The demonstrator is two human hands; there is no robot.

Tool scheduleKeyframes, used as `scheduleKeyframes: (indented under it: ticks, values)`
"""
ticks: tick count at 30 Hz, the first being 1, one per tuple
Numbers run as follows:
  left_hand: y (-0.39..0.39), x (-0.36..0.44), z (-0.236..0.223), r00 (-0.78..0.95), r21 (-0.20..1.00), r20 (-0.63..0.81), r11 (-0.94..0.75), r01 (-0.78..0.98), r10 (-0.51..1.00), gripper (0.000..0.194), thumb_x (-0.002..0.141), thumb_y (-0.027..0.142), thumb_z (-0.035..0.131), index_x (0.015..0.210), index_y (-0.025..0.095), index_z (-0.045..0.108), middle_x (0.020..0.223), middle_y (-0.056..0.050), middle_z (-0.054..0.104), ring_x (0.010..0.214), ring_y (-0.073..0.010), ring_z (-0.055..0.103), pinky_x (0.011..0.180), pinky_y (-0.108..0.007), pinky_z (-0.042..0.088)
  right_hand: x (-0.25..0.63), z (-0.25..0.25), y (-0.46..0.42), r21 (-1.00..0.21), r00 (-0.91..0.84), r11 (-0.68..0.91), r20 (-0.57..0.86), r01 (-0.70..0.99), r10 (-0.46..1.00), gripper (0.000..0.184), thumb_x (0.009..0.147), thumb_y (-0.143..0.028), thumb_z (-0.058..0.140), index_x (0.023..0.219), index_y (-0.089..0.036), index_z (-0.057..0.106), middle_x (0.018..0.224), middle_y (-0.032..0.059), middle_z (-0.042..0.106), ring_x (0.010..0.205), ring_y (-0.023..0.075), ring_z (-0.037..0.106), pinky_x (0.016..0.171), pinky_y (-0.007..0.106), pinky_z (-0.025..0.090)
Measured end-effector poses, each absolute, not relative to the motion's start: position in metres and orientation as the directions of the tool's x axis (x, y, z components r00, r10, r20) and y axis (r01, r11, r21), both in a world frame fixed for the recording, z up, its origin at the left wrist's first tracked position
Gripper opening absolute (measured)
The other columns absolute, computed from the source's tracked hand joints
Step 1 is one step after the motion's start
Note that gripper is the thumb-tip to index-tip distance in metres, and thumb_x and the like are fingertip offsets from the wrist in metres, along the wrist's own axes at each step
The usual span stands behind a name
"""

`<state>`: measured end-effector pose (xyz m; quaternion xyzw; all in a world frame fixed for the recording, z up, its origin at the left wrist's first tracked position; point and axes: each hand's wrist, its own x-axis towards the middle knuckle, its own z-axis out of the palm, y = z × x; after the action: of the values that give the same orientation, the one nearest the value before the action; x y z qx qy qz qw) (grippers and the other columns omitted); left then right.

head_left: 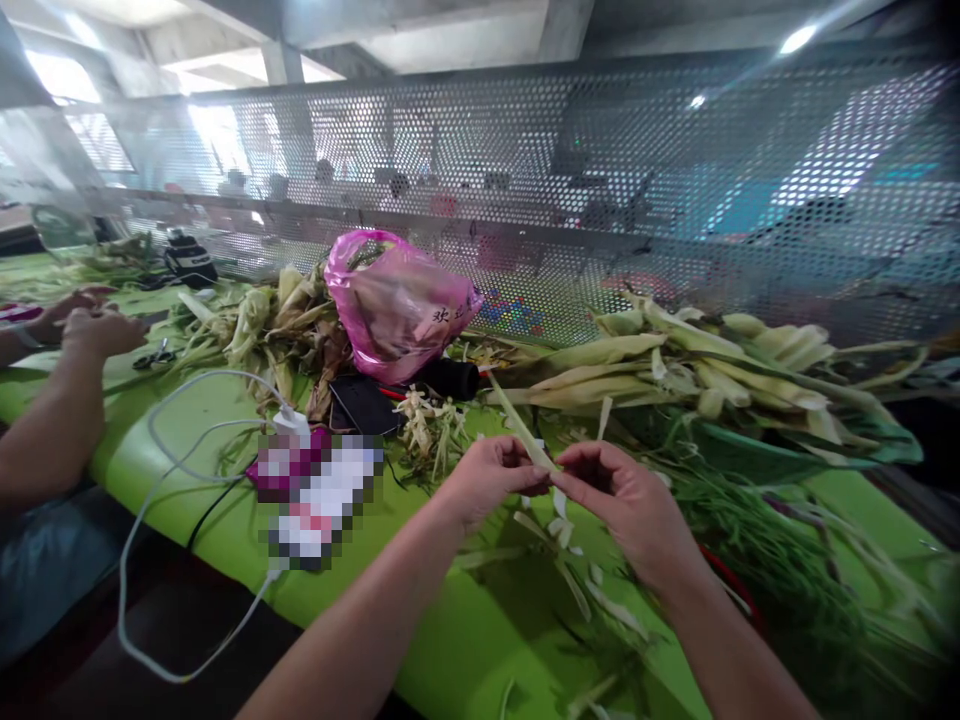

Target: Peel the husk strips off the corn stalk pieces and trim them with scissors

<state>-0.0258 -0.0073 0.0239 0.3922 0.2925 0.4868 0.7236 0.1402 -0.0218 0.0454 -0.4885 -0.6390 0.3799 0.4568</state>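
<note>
Fingers (529, 480) of the left hand (487, 480) and right hand (637, 510) are pinched nearly together; between their tips, nearer than the pink bag (405, 310) and right of it, the husk strip (521, 420) is held (it could be split by uneven pulling).

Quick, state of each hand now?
Left hand: closed, pinching a pale green strip.
Right hand: closed, pinching the same strip's near end.

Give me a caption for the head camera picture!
Left hand and right hand pinch a pale strip over a green table.
</note>
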Motion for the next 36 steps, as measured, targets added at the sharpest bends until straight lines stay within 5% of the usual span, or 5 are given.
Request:
scheduleKeyframes:
  ticks: [14, 36]
  values:
    - [-0.007, -0.029, 0.024, 0.346, 0.855, -0.087, 0.248, -0.455, 0.934, 0.043, 0.046, 0.031, 0.087, 0.076, 0.009, 0.066, 0.067, -0.002, 0.062, 0.059, -0.009, 0.059, 0.065, -0.023, 0.049, 0.143, 0.048, -0.023, -0.715, -0.284, 0.494, 0.405, 0.494, 0.869, 0.015, 0.08, -0.034, 0.066, 0.088, -0.022, 0.071, 0.085, 0.0054, 0.068, 0.078, 0.0207, 0.064, 0.073, 0.034, 0.052]
    - [-0.008, -0.029, 0.027, 0.294, 0.867, -0.119, 0.244, -0.434, 0.948, 0.034, 0.05, 0.033, 0.083, 0.063, 0.011, 0.06, 0.056, 0.001, 0.057, 0.05, -0.0074, 0.055, 0.056, -0.021, 0.046, 0.139, 0.045, -0.022, -0.691, -0.326, 0.576, 0.475, 0.438, 0.817, 0.006, 0.079, -0.03, 0.068, 0.08, -0.025, 0.071, 0.08, 0.0035, 0.067, 0.077, 0.02, 0.063, 0.071, 0.033, 0.051]
